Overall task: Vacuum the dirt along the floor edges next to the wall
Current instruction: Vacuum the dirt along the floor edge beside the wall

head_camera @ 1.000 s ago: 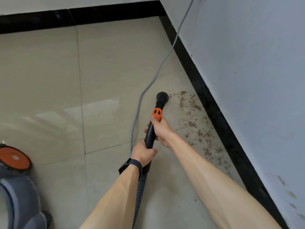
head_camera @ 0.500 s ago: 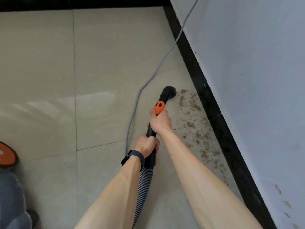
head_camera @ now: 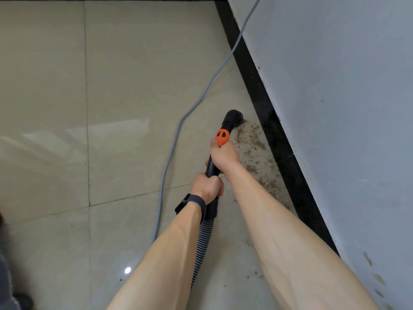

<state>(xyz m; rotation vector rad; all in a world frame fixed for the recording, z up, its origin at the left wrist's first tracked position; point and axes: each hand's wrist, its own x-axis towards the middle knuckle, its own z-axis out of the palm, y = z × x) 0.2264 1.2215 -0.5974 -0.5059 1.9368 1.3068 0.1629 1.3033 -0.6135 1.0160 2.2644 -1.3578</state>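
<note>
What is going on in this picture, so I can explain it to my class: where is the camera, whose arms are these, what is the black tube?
The camera sits on a person's head, looking down at their own arms. The left hand and right hand both grip a black vacuum wand; its nozzle meets the tiled floor at the edge of brown dirt beside the black skirting. A ribbed hose runs back; a grey cable lies on the floor.

Two hands, left hand (head_camera: 206, 186) and right hand (head_camera: 223, 156), on one black wand (head_camera: 211, 167); one orange collar (head_camera: 222, 136) just past the front grip, one ribbed hose (head_camera: 203, 240) behind the rear grip, one grey cord (head_camera: 169, 153) left of both, one dirt patch (head_camera: 252, 142) right
</note>
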